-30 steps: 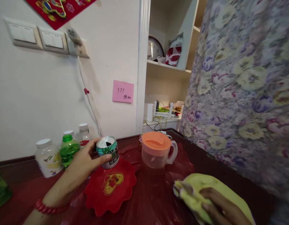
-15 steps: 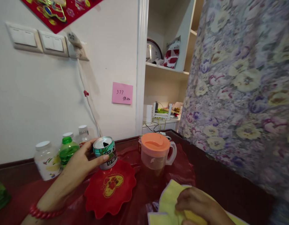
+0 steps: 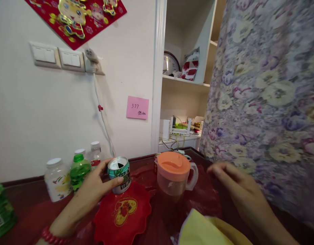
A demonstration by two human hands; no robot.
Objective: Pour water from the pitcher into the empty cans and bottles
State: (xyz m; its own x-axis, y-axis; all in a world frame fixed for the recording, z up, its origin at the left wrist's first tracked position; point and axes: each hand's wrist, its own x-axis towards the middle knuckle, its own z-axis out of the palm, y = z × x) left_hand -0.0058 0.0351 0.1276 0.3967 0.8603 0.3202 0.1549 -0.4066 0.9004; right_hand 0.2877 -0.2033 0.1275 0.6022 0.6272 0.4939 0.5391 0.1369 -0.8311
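My left hand (image 3: 104, 178), with a red bead bracelet (image 3: 55, 235) at the wrist, is wrapped round a silver and green drink can (image 3: 120, 174). The can stands upright at the back edge of a red scalloped plate (image 3: 103, 214). My right hand (image 3: 232, 182) is in the air to the right of the pitcher's handle, apart from it, its fingers curled together with nothing visible in them. The clear pitcher (image 3: 171, 186) has an orange lid (image 3: 174, 162). A yellow cloth (image 3: 197, 229) lies below my right hand at the front edge of view.
White-capped jars (image 3: 57, 180) and a green bottle (image 3: 80, 172) stand behind my left forearm. Another green container (image 3: 2, 212) is at the far left. A floral curtain (image 3: 271, 102) hangs on the right. Behind the pitcher are a shelf (image 3: 182, 80) and a router (image 3: 179, 131).
My right hand has let go of the yellow cloth and moved up towards the pitcher's handle. My left hand still holds the can. The view has shifted slightly left and up.
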